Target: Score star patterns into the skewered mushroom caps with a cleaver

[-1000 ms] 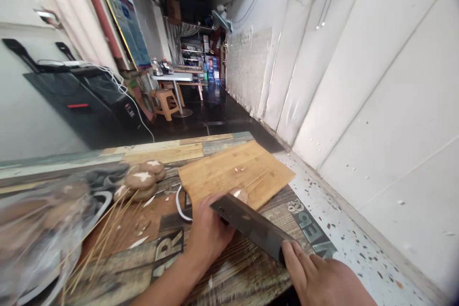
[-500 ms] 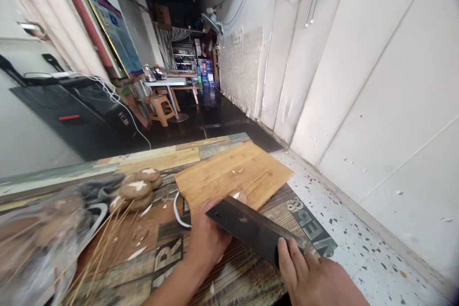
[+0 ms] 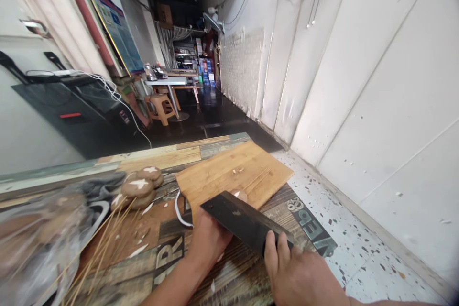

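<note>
My right hand (image 3: pixel 299 267) is wrapped round the handle of a dark cleaver (image 3: pixel 247 222), whose broad blade slants over the near edge of a wooden cutting board (image 3: pixel 215 177). Partly under the blade, my left hand (image 3: pixel 210 236) is curled at the board's near side; its fingertips are hidden. Just beyond the blade a piece of mushroom (image 3: pixel 239 194) shows on the board, mostly covered. Thin wooden skewers (image 3: pixel 258 180) and small pale scraps lie on the board too. To the left sit several brown mushrooms (image 3: pixel 139 185) with white crosses cut in their caps.
Long bamboo skewers (image 3: pixel 103 244) fan out at the left beside a clear plastic bag (image 3: pixel 43 244) with mushrooms in it. A grey cloth (image 3: pixel 102 186) lies behind. The wood-patterned tabletop (image 3: pixel 193 284) ends at a speckled floor and white wall on the right.
The cleaver and my right hand have shifted left and slightly up. My left hand stays at nearly the same place, now more covered by the blade.
</note>
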The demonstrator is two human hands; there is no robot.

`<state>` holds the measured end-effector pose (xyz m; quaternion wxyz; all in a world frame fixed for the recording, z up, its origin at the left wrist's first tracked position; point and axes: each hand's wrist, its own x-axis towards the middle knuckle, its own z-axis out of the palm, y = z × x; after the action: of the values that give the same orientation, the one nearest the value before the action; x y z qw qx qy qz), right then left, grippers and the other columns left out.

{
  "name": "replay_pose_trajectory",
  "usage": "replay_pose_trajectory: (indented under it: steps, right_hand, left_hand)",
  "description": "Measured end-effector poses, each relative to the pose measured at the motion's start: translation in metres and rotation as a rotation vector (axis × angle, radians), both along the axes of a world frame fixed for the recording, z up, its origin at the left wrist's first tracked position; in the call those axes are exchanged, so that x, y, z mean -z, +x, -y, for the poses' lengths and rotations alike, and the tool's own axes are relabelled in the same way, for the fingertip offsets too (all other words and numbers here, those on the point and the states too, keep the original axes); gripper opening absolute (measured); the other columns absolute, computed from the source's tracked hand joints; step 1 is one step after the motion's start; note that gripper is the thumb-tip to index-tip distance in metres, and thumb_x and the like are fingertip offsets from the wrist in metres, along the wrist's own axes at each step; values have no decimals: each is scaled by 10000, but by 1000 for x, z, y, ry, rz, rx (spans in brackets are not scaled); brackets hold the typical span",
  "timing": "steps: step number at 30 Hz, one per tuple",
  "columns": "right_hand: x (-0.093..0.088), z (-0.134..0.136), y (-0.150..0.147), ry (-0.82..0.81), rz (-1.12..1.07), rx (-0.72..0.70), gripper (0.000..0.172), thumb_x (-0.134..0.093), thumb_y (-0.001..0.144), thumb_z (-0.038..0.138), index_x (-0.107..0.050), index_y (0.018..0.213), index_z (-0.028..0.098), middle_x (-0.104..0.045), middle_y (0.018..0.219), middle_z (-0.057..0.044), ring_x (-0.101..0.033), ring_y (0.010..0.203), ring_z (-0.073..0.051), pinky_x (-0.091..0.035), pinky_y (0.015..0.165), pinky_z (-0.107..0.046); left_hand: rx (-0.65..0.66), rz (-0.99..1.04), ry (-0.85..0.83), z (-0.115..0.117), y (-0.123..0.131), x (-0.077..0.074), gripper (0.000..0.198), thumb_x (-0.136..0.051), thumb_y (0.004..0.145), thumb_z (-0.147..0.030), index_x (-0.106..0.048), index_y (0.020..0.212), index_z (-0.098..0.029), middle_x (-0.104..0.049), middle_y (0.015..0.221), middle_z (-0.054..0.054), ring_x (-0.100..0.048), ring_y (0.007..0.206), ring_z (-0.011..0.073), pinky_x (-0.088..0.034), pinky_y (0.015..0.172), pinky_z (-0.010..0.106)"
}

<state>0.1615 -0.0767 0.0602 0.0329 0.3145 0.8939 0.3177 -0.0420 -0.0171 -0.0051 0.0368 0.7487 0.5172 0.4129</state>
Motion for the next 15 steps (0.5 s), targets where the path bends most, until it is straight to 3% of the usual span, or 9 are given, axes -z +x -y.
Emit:
replay_pose_trajectory:
  steps: [3,6,9,11,13,15]
  right_hand:
    - [-7,-3,-1,-25,-46,-31,464,-538,670,95,-636,1102,-45,-716,861,-288,-627,417,-257,-456,300,-311]
    - [-25,-10,14,-194,-208,-59,453,-524,672,88,-619,1094,-46,-716,677,-182,-585,362,-232,-406,297,-308]
    - [-43,-24,38,-597,-556,160,255,-415,859,157,-595,1025,86,-619,495,-32,-579,399,-189,-418,378,-267]
    - [-48,-37,53,-914,-813,369,238,-338,960,292,-537,910,171,-566,447,16,-561,412,-157,-431,427,-240]
    - [-43,-50,65,-1243,-961,489,252,-351,969,388,-458,821,214,-524,398,56,-460,332,-114,-372,385,-215]
    - [-31,-58,72,-1451,-1059,493,241,-402,954,408,-419,798,226,-505,369,80,-394,298,-88,-303,363,-197]
  left_hand:
    - [-7,57,-84,1,3,-3,179,-575,737,-176,-677,883,-201,-718,985,68,-650,960,269,-524,867,415]
    - [-101,85,-155,1,4,-3,212,-585,771,-241,-671,953,-175,-712,979,77,-654,926,252,-541,821,395]
    - [-184,13,-132,0,4,-1,266,-601,767,-278,-675,987,-148,-706,978,98,-647,919,257,-531,846,427]
    - [-196,-7,-110,-2,3,1,302,-614,749,-273,-676,1013,-140,-705,1004,103,-641,941,260,-519,878,445]
    - [-192,-9,-99,-3,2,2,313,-611,745,-266,-676,1027,-144,-706,1033,101,-639,964,260,-509,903,457]
    - [-190,-8,-100,-4,1,3,313,-598,750,-258,-678,1032,-147,-706,1050,101,-639,981,260,-504,915,463]
